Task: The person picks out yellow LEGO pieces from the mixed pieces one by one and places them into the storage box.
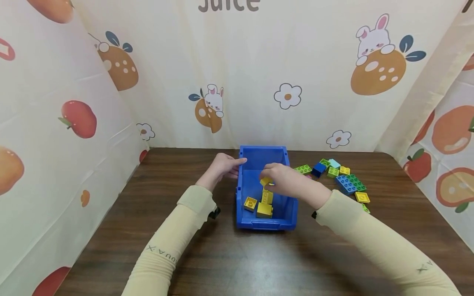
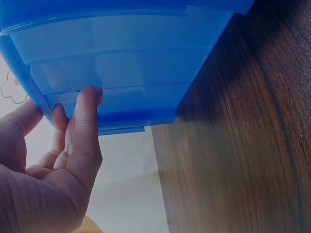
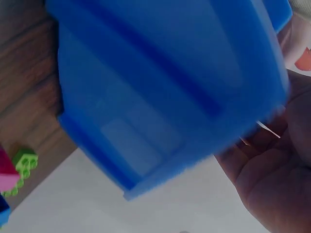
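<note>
A blue plastic bin (image 1: 266, 225) stands on the table in front of me. My left hand (image 1: 224, 165) grips its left wall, thumb at the rim and fingers against the outside, as the left wrist view shows on the bin wall (image 2: 141, 58). Over the inside of the bin, my right hand (image 1: 284, 180) pinches a yellow toy building block (image 1: 265, 181). Below it lie more yellow blocks: a small one (image 1: 250, 204), a larger one (image 1: 264, 211) and a studded one (image 1: 267, 196). In the right wrist view the bin wall (image 3: 146, 97) hides the right fingertips.
To the bin's right, several loose blocks lie on the brown table (image 1: 214, 255), among them a lime green block (image 1: 303, 169), a dark blue block (image 1: 319, 169), a wide blue block (image 1: 345, 184) and a yellow block (image 1: 362, 197). A printed curtain (image 1: 244, 61) hangs behind.
</note>
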Available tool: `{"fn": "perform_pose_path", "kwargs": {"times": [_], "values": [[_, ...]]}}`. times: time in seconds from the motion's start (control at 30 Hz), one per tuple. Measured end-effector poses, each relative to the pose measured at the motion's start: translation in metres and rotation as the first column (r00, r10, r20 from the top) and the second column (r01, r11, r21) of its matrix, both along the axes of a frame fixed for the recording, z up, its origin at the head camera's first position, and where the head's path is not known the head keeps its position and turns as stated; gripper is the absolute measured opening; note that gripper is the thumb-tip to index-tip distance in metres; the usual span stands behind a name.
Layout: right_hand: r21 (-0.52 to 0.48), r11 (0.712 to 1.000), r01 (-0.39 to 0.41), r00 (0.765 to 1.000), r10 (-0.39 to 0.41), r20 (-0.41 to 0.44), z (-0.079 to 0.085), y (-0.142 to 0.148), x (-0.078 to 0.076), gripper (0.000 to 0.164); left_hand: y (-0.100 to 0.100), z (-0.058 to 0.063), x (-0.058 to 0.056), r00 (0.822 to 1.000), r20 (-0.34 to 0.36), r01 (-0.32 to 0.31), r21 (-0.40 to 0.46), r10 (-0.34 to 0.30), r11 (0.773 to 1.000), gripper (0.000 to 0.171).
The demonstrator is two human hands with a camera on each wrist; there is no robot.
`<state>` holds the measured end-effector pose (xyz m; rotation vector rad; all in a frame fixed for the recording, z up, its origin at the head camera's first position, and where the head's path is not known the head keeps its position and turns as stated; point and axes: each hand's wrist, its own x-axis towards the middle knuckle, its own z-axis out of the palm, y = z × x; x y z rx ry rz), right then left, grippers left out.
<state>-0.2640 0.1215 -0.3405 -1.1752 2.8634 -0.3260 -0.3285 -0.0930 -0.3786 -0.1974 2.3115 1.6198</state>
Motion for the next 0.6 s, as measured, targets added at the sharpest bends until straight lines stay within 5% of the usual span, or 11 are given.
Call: {"fn": "perform_pose_path", "kwargs": {"times": [0.6], "values": [[0.004, 0.996, -0.089, 0.994, 0.088, 0.059, -0.029, -0.025, 0.008, 0.022, 0.001, 0.001, 0.001, 1.0, 0.004, 0.0, 0.016, 0.0, 1.0, 0.043]]}}
